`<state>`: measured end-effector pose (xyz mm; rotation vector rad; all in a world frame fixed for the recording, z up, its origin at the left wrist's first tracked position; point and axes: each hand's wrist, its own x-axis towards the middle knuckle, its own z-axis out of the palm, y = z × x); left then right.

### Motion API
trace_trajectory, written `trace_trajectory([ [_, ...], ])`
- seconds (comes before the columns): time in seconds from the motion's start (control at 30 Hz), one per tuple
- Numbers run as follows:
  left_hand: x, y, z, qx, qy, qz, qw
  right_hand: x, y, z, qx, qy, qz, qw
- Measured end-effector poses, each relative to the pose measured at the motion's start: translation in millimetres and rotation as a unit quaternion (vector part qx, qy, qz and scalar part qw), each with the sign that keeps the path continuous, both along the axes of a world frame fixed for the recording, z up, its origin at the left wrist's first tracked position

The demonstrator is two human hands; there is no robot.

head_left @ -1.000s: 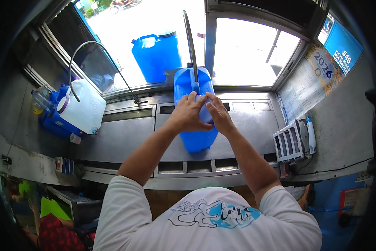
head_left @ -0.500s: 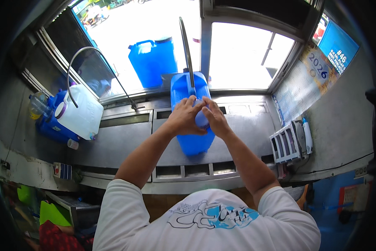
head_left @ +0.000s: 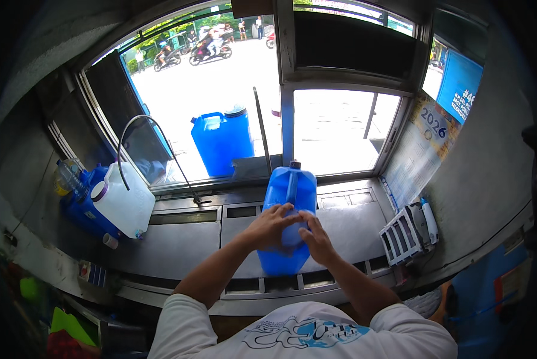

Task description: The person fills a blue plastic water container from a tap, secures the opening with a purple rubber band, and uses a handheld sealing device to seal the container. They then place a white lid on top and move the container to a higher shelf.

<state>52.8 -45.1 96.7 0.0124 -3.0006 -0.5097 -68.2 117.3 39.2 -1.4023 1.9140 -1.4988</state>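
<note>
A blue plastic water jug (head_left: 273, 254) with a top handle stands on the steel counter in front of me. Both my hands are at the round, pale blue cap (head_left: 291, 235) on its near end. My left hand (head_left: 271, 227) curls over the cap from the left, thumb side partly hidden. From the right, my right hand (head_left: 318, 240) bends its fingers round the cap's other side. The hands nearly meet at the fingertips. A small dark spout cap (head_left: 295, 165) sits at the jug's far end, and a thin metal gooseneck spout (head_left: 261, 128) rises behind it.
At the left, a white jug (head_left: 128, 203) stands beside a blue jug (head_left: 77, 212), under another curved spout (head_left: 121, 155). Another blue jug (head_left: 223, 143) stands beyond the window opening. A grey slatted rack (head_left: 400, 236) is at the right wall. Slots run along the counter's front edge (head_left: 244, 296).
The view has tilted up, showing more street with motorcycles. The jug now stands closer to the counter's front edge and right of the gooseneck spout. Both hands stay on the cap.
</note>
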Motion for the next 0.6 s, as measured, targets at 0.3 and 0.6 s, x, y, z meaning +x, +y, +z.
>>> trace_trajectory([
  [0.3,2.6,39.0,5.6,-0.024,-0.058,0.121,0.991,-94.4,-24.7,-18.0,-0.042,0.146,-0.099,0.983],
  [0.6,10.0,22.1,13.1,-0.025,-0.062,0.093,0.993,-185.7,-154.3,-33.3,0.036,-0.025,0.011,0.999],
])
